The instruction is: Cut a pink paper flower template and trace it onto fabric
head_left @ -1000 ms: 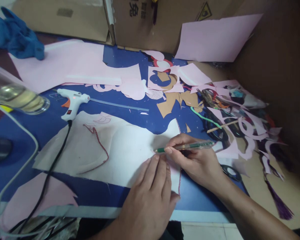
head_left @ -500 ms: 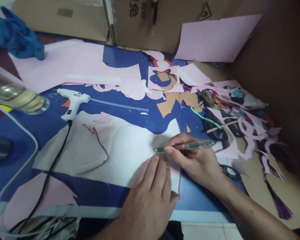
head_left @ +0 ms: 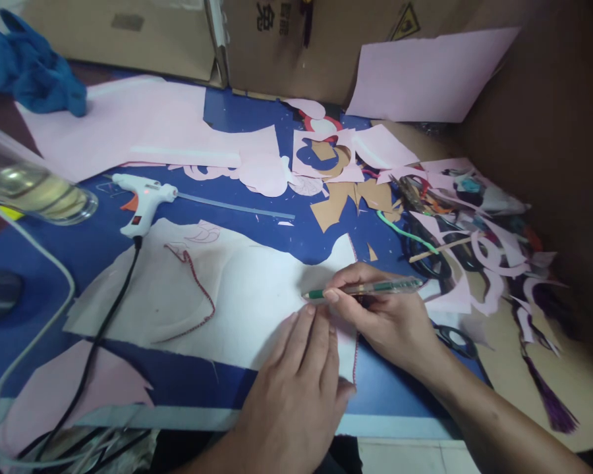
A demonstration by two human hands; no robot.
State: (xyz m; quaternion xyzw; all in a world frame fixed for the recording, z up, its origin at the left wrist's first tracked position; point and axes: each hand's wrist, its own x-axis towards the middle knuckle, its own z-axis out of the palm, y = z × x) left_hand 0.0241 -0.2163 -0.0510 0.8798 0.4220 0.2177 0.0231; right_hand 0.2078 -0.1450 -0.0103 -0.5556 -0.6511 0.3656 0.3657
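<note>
A white sheet with a red stitched right edge [head_left: 257, 283] lies on the blue table. My left hand [head_left: 299, 375] rests flat on its lower right part, fingers stretched out and holding nothing. Just above those fingertips, my right hand [head_left: 375, 309] grips a green pen [head_left: 380, 286], its tip touching the sheet or very close to it. Any mark under the tip is too small to make out. A curved dark red stitched line [head_left: 197, 283] shows on the sheet's left half.
A white glue gun [head_left: 145, 197] with a black cable touches the sheet's upper left. A glass [head_left: 44, 194] stands at the left. Pink and brown scraps [head_left: 343, 201] and a tangled pile lie behind and right. Cardboard boxes [head_left: 286, 59] rise at the back.
</note>
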